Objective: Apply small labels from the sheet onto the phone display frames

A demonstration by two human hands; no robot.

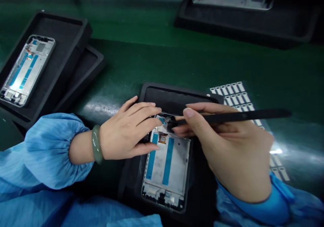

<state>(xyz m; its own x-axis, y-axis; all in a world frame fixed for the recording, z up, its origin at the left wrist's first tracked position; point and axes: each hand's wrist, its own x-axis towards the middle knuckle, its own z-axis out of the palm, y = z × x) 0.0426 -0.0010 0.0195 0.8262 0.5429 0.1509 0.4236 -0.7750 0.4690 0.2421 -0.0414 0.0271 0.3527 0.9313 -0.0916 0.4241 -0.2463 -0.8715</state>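
Note:
A phone mid-frame (pixel 177 162) with two blue adhesive strips and a small orange flex connector lies in a black tray (pixel 167 95) before me. My left hand (pixel 126 130), palm down with fingers spread, rests its fingertips along the frame's upper left edge. In my right hand (pixel 233 146) is a pair of black tweezers (pixel 253 115), pinched between thumb and fingers. Their tips point left over the frame's upper end. Whether they grip anything there is hidden by my fingers.
On the right, partly under my right hand, lies a sheet of small white stickers (pixel 238 98). A second phone frame (pixel 27 71) sits in stacked black trays (pixel 63 51) at left. Another phone frame (pixel 233 2) lies in a black tray (pixel 240 26) at upper right.

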